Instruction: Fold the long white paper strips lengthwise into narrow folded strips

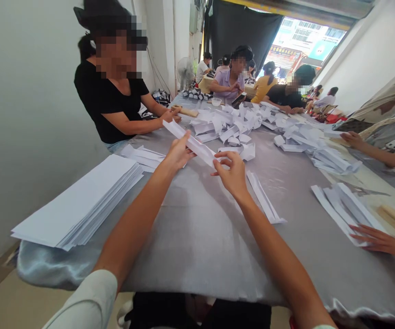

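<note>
Between my two hands I hold a long white folded paper strip (197,147), tilted above the grey cloth, its far left end raised. My left hand (180,153) grips it near the middle, thumb on top and fingers underneath. At the strip's near right end my right hand (230,171) pinches the edge between thumb and fingers. A folded paper piece (264,196) lies on the cloth just right of my right hand. To the left of my left forearm sits a thick stack of flat white paper sheets (84,196), with more folded strips (144,156) behind it.
A grey satin cloth (197,246) covers the table. Heaped folded papers (232,123) fill its far middle. A co-worker in black (115,91) sits at left with a wooden block (185,111). At right, another person's hand (379,240) rests on folded papers (344,210), near scissors (367,189).
</note>
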`<action>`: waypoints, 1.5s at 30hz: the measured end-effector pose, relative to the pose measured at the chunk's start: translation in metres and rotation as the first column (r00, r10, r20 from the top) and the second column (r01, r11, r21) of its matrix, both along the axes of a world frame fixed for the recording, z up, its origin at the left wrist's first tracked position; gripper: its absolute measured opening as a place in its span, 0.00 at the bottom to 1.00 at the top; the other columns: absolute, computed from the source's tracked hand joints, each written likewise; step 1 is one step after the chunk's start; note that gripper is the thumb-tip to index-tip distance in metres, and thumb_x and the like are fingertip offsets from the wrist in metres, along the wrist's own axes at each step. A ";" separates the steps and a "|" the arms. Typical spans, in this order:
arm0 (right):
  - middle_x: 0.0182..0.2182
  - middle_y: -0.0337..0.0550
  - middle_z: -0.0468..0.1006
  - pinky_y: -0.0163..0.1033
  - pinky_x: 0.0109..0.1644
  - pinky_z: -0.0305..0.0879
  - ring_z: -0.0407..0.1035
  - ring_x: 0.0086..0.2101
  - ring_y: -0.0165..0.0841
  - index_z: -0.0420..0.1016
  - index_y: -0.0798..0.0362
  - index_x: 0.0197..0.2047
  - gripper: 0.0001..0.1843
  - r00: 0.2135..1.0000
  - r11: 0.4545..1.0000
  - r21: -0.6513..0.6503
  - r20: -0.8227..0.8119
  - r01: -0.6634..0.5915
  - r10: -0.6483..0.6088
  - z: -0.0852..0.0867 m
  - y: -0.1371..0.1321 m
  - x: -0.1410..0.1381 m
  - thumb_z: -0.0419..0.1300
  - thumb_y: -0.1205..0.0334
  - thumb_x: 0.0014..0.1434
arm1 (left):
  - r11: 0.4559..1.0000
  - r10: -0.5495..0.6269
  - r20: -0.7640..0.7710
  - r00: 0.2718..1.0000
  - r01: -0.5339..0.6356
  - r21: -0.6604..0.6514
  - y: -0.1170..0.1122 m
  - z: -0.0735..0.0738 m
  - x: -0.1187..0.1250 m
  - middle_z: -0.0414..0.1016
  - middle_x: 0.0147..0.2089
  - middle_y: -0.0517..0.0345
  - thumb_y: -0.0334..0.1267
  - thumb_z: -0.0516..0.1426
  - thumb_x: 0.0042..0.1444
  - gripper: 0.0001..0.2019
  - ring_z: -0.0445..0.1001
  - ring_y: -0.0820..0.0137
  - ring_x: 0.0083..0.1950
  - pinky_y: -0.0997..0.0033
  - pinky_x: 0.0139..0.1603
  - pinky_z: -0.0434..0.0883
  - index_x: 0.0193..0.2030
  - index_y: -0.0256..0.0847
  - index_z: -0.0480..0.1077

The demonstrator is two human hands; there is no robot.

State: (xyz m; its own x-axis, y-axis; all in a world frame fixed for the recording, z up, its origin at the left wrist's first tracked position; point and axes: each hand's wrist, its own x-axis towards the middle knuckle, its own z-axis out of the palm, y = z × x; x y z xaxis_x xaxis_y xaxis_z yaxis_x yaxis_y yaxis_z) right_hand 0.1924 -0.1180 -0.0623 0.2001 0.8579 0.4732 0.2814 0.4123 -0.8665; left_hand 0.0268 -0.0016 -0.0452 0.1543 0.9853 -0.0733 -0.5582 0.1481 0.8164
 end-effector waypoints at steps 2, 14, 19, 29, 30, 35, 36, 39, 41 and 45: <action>0.50 0.46 0.69 0.38 0.29 0.85 0.75 0.41 0.34 0.82 0.51 0.42 0.15 1.000 1.000 -0.010 0.009 0.000 0.000 -0.002 0.001 0.002 0.68 0.48 0.60 | 0.994 -0.090 -0.089 0.992 0.095 0.056 -0.006 -0.003 0.003 0.80 0.42 0.49 0.46 0.70 0.60 0.18 0.82 0.60 0.43 0.49 0.54 0.79 0.45 0.40 0.69; 0.35 0.44 0.82 0.43 0.42 0.79 0.77 0.38 0.38 0.78 0.52 0.36 0.16 0.986 0.999 -0.051 0.169 0.013 -0.004 0.001 0.001 0.010 0.63 0.47 0.65 | 0.980 -0.069 -0.367 0.928 0.132 0.151 -0.013 -0.007 0.004 0.81 0.46 0.51 0.31 0.74 0.44 0.22 0.81 0.59 0.48 0.56 0.52 0.79 0.45 0.40 0.72; 0.38 0.47 0.82 0.37 0.28 0.77 0.77 0.37 0.37 0.80 0.53 0.43 0.20 0.999 0.991 -0.135 0.020 -0.027 0.030 0.003 0.005 0.018 0.65 0.44 0.62 | 0.884 -0.269 -0.419 0.867 0.396 0.251 -0.024 -0.003 0.005 0.83 0.43 0.47 0.32 0.78 0.38 0.24 0.82 0.56 0.46 0.60 0.47 0.79 0.42 0.39 0.77; 0.26 0.42 0.78 0.33 0.23 0.72 0.69 0.27 0.31 0.80 0.54 0.30 0.19 0.998 0.984 -0.166 -0.016 -0.070 0.069 0.008 0.005 0.024 0.69 0.45 0.55 | 0.719 -0.309 -0.617 0.724 0.602 0.346 -0.033 -0.006 0.013 0.83 0.42 0.49 0.39 0.76 0.44 0.18 0.79 0.60 0.40 0.65 0.40 0.73 0.42 0.39 0.81; 0.25 0.41 0.77 0.33 0.23 0.71 0.68 0.26 0.31 0.81 0.54 0.29 0.18 0.997 0.982 -0.174 -0.028 -0.075 0.071 0.008 0.005 0.024 0.69 0.46 0.55 | 0.727 -0.295 -0.619 0.728 0.591 0.350 -0.032 -0.007 0.014 0.83 0.42 0.49 0.40 0.76 0.43 0.19 0.79 0.60 0.40 0.65 0.40 0.73 0.42 0.39 0.81; 0.24 0.41 0.77 0.33 0.23 0.69 0.67 0.25 0.30 0.83 0.55 0.30 0.17 0.993 0.973 -0.210 -0.083 -0.096 0.080 0.007 0.006 0.026 0.70 0.47 0.54 | 0.732 -0.307 -0.646 0.698 0.607 0.308 -0.032 -0.010 0.014 0.83 0.40 0.48 0.44 0.77 0.40 0.23 0.79 0.60 0.37 0.63 0.38 0.73 0.42 0.39 0.82; 0.25 0.41 0.78 0.34 0.23 0.69 0.67 0.25 0.29 0.83 0.55 0.30 0.17 0.993 0.973 -0.214 -0.090 -0.090 0.072 0.007 0.006 0.027 0.70 0.47 0.53 | 0.720 -0.319 -0.655 0.684 0.625 0.302 -0.032 -0.010 0.014 0.83 0.40 0.48 0.44 0.77 0.40 0.23 0.79 0.60 0.37 0.63 0.39 0.74 0.43 0.39 0.82; 0.25 0.41 0.78 0.34 0.23 0.68 0.67 0.25 0.29 0.84 0.54 0.29 0.16 0.992 0.977 -0.209 -0.120 -0.049 0.024 0.006 0.009 0.028 0.71 0.48 0.52 | 0.685 -0.351 -0.689 0.634 0.676 0.273 -0.033 -0.009 0.012 0.83 0.39 0.50 0.44 0.77 0.39 0.23 0.78 0.60 0.36 0.64 0.37 0.73 0.43 0.41 0.83; 0.24 0.41 0.78 0.34 0.22 0.66 0.66 0.24 0.29 0.84 0.55 0.29 0.15 0.989 0.981 -0.195 -0.149 -0.014 -0.015 0.005 0.011 0.032 0.71 0.49 0.52 | 0.668 -0.358 -0.723 0.591 0.703 0.244 -0.034 -0.009 0.012 0.82 0.37 0.51 0.43 0.77 0.39 0.22 0.78 0.61 0.35 0.66 0.34 0.72 0.41 0.41 0.82; 0.24 0.40 0.77 0.33 0.21 0.64 0.64 0.24 0.28 0.84 0.55 0.29 0.15 0.978 0.985 -0.167 -0.196 0.043 -0.076 0.005 0.016 0.046 0.72 0.50 0.51 | 0.639 -0.361 -0.781 0.510 0.745 0.192 -0.038 -0.011 0.015 0.81 0.36 0.54 0.43 0.77 0.36 0.22 0.77 0.61 0.35 0.69 0.32 0.70 0.40 0.43 0.81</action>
